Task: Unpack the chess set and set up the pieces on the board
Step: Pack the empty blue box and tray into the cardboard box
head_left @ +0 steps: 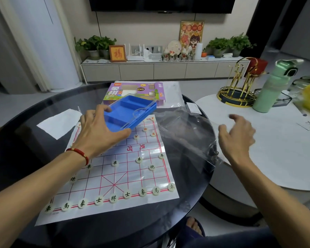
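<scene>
Landmark: paper chess board, lying flat on the dark round glass surface.
Left hand: grips the blue plastic tray at its near-left corner, thumb along the near edge, fingers curled over the far-left rim. A red cord sits on the wrist.
Blue tray: held tilted over the far-left part of the board; its compartments show nothing inside. A clear plastic piece lies across its right end.
Right hand: off the board's right edge, over the edge of the white surface; fingers spread and relaxed, holding nothing. Outline blurred.
Green-lettered pieces: nine along the board's near edge, two cannons one row in, four soldiers visible further in; a fifth position lies under the left wrist and cannot be confirmed.
Red-lettered pieces: several at the board's far-right corner, partly covered by the tray; count cannot be told.
Purple box: beyond the board's far edge, just behind the tray.
Clear plastic wrap: crumpled, right of the board.
White paper: left of the board's far corner.
Green bottle: well right of the board, on the white surface.
</scene>
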`<action>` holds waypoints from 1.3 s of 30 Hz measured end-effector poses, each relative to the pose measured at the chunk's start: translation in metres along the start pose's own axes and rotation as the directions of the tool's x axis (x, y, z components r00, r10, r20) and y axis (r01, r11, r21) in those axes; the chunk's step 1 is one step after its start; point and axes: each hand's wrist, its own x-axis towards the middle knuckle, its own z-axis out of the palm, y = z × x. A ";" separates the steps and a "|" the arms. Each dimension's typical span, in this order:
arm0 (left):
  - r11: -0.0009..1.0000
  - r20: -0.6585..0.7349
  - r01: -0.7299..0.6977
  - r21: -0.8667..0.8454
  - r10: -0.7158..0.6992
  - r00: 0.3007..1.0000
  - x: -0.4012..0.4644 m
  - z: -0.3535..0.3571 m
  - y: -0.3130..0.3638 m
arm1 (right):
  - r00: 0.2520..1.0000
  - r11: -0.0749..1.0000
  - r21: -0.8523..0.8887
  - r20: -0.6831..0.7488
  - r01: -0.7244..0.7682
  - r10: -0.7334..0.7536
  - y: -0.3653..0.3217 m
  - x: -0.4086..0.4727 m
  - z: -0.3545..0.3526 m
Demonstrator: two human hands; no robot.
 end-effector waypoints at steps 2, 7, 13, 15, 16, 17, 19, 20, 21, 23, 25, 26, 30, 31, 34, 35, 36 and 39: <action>1.000 0.004 -0.013 0.010 0.013 1.000 0.003 0.002 0.004 | 0.979 0.979 -0.094 0.120 0.178 -0.167 -0.019 0.030 0.018; 0.999 -0.002 -0.039 -0.006 0.039 0.999 0.013 0.008 0.017 | 0.913 0.921 -0.260 0.363 0.291 -0.186 -0.056 0.102 0.087; 0.996 0.006 -0.086 0.008 0.086 0.996 0.025 0.014 0.020 | 0.900 0.921 -0.369 0.432 0.127 0.049 -0.059 0.144 0.130; 0.997 0.004 -0.081 0.007 0.081 0.997 0.029 0.015 0.018 | 0.903 0.914 -0.392 0.423 0.108 0.075 -0.059 0.151 0.134; 0.997 0.003 -0.075 0.007 0.075 0.997 0.031 0.015 0.016 | 0.906 0.909 -0.405 0.415 0.102 0.083 -0.058 0.154 0.134; 0.998 0.004 -0.069 0.009 0.069 0.998 0.032 0.016 0.014 | 0.910 0.904 -0.417 0.406 0.099 0.088 -0.057 0.157 0.133; 0.998 0.015 -0.059 0.016 0.058 0.998 0.033 0.018 0.011 | 0.917 0.904 -0.415 0.391 0.102 0.076 -0.055 0.163 0.131; 0.998 0.019 -0.055 0.014 0.055 0.998 0.034 0.020 0.009 | 0.923 0.909 -0.402 0.380 0.112 0.054 -0.055 0.164 0.129; 0.998 0.018 -0.057 0.011 0.056 0.998 0.033 0.021 0.009 | 0.936 0.917 -0.380 0.351 0.119 0.024 -0.053 0.165 0.127; 0.998 0.011 -0.066 0.014 0.065 0.998 0.032 0.023 0.008 | 0.968 0.932 -0.333 0.244 0.147 -0.065 -0.049 0.167 0.122; 0.998 0.008 -0.069 0.014 0.069 0.998 0.030 0.023 0.010 | 0.975 0.935 -0.284 0.126 0.214 -0.185 -0.047 0.166 0.112; 0.998 0.011 -0.068 0.011 0.068 0.998 0.029 0.022 0.012 | 0.964 0.922 -0.281 0.077 0.266 -0.254 -0.048 0.164 0.103; 0.998 0.012 -0.068 0.009 0.068 0.998 0.024 0.018 0.015 | 0.867 0.848 -0.259 -0.067 0.462 -0.493 -0.059 0.143 0.059; 0.997 0.014 -0.071 0.007 0.071 0.997 0.022 0.017 0.015 | 0.842 0.827 -0.226 -0.052 0.514 -0.538 -0.060 0.129 0.051; 0.995 0.032 -0.096 -0.015 0.096 0.995 0.012 0.015 0.015 | 0.765 0.722 -0.260 0.138 0.641 -0.630 -0.048 0.075 0.039; 0.995 0.035 -0.102 -0.022 0.103 0.994 0.009 0.014 0.015 | 0.749 0.693 -0.285 0.226 0.662 -0.622 -0.042 0.058 0.038; 0.994 0.036 -0.109 -0.027 0.110 0.993 0.005 0.013 0.016 | 0.740 0.678 -0.300 0.306 0.672 -0.598 -0.035 0.045 0.037; 0.990 0.032 -0.133 -0.041 0.134 0.990 -0.002 0.011 0.018 | 0.745 0.718 -0.240 0.373 0.654 -0.553 -0.035 0.019 0.028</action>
